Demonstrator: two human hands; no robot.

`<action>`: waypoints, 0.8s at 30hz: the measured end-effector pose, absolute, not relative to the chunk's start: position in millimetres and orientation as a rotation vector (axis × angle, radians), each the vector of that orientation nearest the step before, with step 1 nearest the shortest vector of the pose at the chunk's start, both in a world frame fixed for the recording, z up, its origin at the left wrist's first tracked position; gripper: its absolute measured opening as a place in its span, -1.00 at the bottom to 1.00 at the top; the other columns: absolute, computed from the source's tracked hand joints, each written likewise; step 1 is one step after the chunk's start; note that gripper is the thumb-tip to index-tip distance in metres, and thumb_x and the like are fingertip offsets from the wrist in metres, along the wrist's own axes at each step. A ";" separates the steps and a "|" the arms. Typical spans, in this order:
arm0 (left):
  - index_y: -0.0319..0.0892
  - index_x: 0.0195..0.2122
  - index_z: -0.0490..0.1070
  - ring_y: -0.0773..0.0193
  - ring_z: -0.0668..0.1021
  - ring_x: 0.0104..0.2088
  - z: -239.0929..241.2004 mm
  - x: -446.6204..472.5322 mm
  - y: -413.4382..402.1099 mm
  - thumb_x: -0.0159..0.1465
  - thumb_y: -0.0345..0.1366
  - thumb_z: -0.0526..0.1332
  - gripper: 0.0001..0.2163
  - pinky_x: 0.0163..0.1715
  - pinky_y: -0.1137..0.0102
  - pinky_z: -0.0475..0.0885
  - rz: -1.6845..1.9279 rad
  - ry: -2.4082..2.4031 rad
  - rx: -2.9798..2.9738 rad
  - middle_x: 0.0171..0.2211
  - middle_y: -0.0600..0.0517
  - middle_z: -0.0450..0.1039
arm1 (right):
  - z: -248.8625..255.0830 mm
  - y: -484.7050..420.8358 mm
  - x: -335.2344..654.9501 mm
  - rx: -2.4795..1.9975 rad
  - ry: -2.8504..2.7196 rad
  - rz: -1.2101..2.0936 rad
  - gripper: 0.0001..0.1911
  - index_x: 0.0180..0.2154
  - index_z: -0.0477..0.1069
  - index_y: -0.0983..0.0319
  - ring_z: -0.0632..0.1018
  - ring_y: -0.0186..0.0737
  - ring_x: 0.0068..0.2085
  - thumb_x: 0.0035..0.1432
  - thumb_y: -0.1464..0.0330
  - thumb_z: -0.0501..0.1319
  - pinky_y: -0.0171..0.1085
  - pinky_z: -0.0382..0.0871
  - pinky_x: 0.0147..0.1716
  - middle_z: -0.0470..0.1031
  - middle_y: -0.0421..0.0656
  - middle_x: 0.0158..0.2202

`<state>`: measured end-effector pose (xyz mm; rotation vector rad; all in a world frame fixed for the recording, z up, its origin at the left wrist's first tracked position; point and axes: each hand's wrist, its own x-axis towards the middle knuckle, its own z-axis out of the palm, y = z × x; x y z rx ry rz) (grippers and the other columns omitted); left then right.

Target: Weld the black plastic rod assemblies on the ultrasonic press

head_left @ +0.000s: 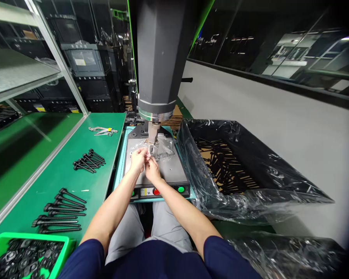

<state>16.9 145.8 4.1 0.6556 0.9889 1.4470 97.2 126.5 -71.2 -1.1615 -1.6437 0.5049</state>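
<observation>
My left hand [139, 159] and my right hand [152, 169] meet just below the metal tip [153, 133] of a large grey press machine [159, 58]. The fingers of both are pinched together. What they hold is too small and too hidden to make out. Clear plastic film [165, 147] lies around the tip and beside my fingers, over the grey machine base [174, 173]. On the front of the base are a red button [156, 191] and a green button [181, 189], with another green one partly behind my left forearm.
Black long-shafted parts [64, 209] lie in two groups on the green bench at left, with pliers [101, 129] farther back. A green bin [66, 248] holds black small parts. To the right, a box lined with black plastic [192, 170] contains many black rods.
</observation>
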 end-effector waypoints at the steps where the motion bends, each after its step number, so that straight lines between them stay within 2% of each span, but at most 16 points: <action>1: -0.23 -0.36 0.42 0.44 0.48 -0.60 6.4 16.5 146.0 0.09 -0.32 0.37 -0.83 -0.63 0.57 0.29 1.457 0.977 0.658 -0.53 0.08 0.44 | -68.9 134.3 98.5 -1.177 -1.586 0.474 -0.70 -0.08 0.46 0.26 0.51 -0.07 -0.07 0.23 0.46 0.03 -0.11 0.40 0.00 0.46 0.02 -0.11; 7: -0.25 -0.29 0.42 0.45 0.46 -0.63 12.7 18.5 148.3 0.04 -0.27 0.40 -0.74 -0.66 0.56 0.27 1.473 0.923 0.713 -0.52 0.07 0.46 | -45.8 170.4 125.9 -1.262 -1.427 0.272 -0.63 0.07 0.36 0.25 0.42 -0.03 0.03 0.28 0.32 0.04 -0.03 0.33 0.09 0.35 0.06 -0.01; 10: -0.26 -0.26 0.43 0.44 0.46 -0.63 14.5 19.6 152.3 0.05 -0.28 0.38 -0.73 -0.66 0.56 0.28 1.487 0.949 0.716 -0.51 0.06 0.47 | -27.4 192.3 136.8 -1.289 -1.488 0.194 -0.65 0.03 0.42 0.23 0.37 0.00 0.12 0.23 0.30 0.12 0.00 0.23 0.18 0.34 0.05 0.03; 15: -0.26 -0.19 0.46 0.41 0.48 -0.60 20.9 18.1 164.2 0.07 -0.33 0.36 -0.73 -0.63 0.54 0.30 1.479 0.979 0.718 -0.51 0.05 0.49 | 1.0 226.4 148.1 -1.293 -1.772 0.449 -0.82 -0.22 0.52 0.24 0.46 0.00 0.02 0.16 0.33 0.21 -0.03 0.30 0.11 0.49 -0.03 -0.12; 19: -0.28 -0.10 0.44 0.42 0.48 -0.61 27.8 15.1 172.4 0.10 -0.38 0.33 -0.69 -0.62 0.54 0.29 1.561 0.988 0.670 -0.53 0.07 0.48 | 10.7 227.6 151.6 -1.224 -1.701 0.470 -0.79 -0.18 0.51 0.25 0.47 -0.03 0.04 0.16 0.32 0.22 -0.05 0.29 0.12 0.51 -0.02 -0.05; 24: -0.31 -0.02 0.42 0.43 0.46 -0.60 25.6 13.0 166.8 0.14 -0.40 0.30 -0.65 -0.61 0.54 0.29 1.580 1.030 0.699 -0.52 0.07 0.48 | 3.2 189.3 161.6 -1.134 -1.560 0.587 -0.69 -0.13 0.49 0.23 0.52 -0.07 -0.04 0.15 0.20 0.23 -0.10 0.33 0.07 0.55 -0.05 -0.10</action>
